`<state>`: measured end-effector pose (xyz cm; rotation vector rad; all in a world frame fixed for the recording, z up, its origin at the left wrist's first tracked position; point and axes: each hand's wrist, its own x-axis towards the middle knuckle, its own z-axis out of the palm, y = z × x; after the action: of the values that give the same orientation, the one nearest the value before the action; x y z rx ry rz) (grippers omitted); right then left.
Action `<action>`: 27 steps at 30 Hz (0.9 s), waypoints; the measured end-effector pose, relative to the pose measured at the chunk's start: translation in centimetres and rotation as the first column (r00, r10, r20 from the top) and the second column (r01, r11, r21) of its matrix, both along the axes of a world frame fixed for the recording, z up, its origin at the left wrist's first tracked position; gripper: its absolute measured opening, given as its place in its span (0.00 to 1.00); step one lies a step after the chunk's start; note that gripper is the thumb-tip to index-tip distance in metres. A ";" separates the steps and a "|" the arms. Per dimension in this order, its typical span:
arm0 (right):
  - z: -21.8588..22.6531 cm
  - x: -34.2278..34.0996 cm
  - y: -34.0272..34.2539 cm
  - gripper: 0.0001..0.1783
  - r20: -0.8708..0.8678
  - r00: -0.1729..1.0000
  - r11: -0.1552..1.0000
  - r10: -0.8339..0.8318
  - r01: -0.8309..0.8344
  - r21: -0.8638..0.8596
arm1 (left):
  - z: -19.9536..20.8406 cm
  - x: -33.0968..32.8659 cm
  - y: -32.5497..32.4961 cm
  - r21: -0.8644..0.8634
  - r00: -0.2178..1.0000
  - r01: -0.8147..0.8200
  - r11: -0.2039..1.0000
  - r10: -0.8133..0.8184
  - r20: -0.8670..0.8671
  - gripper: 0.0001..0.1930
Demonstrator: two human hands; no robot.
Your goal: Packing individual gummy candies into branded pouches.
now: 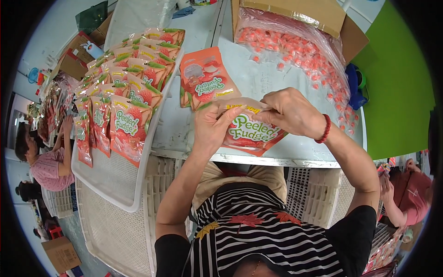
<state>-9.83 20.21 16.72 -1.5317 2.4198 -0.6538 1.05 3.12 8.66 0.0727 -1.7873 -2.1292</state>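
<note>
Red-pink printed pouch point(253, 133), its top edge pinched between thumb and fingers by both left grip point(211, 123) and right grip point(291, 111), neither clearly nearer. Its body extends from the grip toward the torso, long axis apparently likewise. Beyond the left grip, another pouch point(207, 76) lies on the bench point(263, 83); farther left, a tray point(142, 184) bears similar pouches point(127, 131); beyond the right grip, wrapped red sweets point(295, 51).

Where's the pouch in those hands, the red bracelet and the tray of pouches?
Held pouch point(252, 131), head view: printed front.
Red bracelet point(328, 125), head view: beads.
Tray of pouches point(108, 179), head view: bare mesh.
</note>
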 end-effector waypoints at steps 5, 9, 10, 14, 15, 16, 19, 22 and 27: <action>0.2 0.6 -0.7 0.15 0.099 0.995 0.996 0.007 0.002 -0.088 | -0.2 0.2 -1.1 0.055 0.999 0.005 0.998 -0.002 -0.052 0.07; 1.2 1.7 -2.6 0.18 -0.084 0.991 0.986 0.106 -0.116 -0.123 | 1.5 1.5 -1.7 -0.135 0.994 -0.110 0.985 0.112 0.009 0.07; 1.0 1.9 -2.9 0.18 -0.138 0.984 0.979 0.115 -0.136 -0.153 | 1.6 1.7 -2.1 -0.179 0.997 -0.079 0.981 0.077 -0.017 0.07; 2.2 3.2 -3.4 0.16 -0.085 0.992 0.978 0.097 -0.111 -0.174 | 0.7 2.1 -2.6 -0.252 0.990 -0.143 0.957 0.133 -0.054 0.08; 3.0 3.9 -3.8 0.16 -0.091 0.986 0.970 0.138 -0.153 -0.187 | 1.3 2.5 -2.7 -0.223 0.994 -0.112 0.968 0.106 -0.037 0.08; 3.5 4.5 -4.2 0.16 -0.067 0.994 0.983 0.091 -0.100 -0.156 | 2.2 3.2 -3.3 -0.190 0.997 -0.079 0.978 0.078 -0.015 0.07; 4.0 4.7 -4.9 0.17 -0.002 0.997 0.993 0.081 -0.081 -0.087 | 6.4 6.3 -5.4 -0.201 0.981 -0.186 0.962 0.168 -0.100 0.06; 4.8 5.5 -6.4 0.18 0.014 0.991 0.990 0.134 -0.134 -0.050 | 5.7 7.6 -8.4 -0.310 0.970 -0.242 0.920 0.229 -0.077 0.05; 5.6 7.4 -10.2 0.17 0.113 0.987 0.993 0.117 -0.116 -0.016 | 6.1 9.8 -10.9 -0.237 0.923 -0.385 0.892 0.368 -0.116 0.19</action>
<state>-2.47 9.98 22.27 -1.5806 2.2287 -0.7089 10.81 -7.79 14.74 0.2560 -1.8189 -1.6011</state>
